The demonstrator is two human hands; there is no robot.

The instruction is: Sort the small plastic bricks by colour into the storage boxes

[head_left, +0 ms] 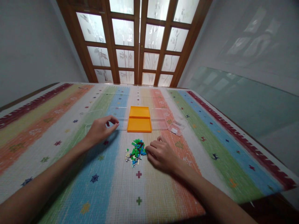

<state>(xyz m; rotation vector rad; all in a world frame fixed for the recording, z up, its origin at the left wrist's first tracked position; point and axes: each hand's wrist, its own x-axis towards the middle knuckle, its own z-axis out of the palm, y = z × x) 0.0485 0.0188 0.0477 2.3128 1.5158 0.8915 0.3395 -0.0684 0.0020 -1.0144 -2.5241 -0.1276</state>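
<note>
A small heap of tiny building bricks (137,151), mostly green and blue with some white and dark red ones, lies on the striped tablecloth. At its right edge rests my right hand (161,154), fingers curled and fingertips against the bricks; what they hold, if anything, is hidden. Left of the orange tray (139,125), my left hand (101,129) is raised over the cloth with thumb and forefinger pinched together. Anything between those fingertips is too small to make out. The orange tray has two shallow sections and stands just beyond the heap.
Clear plastic trays flank the orange one, including the right-hand tray (159,119). A small clear box (175,129) with a whitish piece in it sits beyond my right hand. The patterned tablecloth (93,186) reaches back toward wooden glass-paned doors (137,46).
</note>
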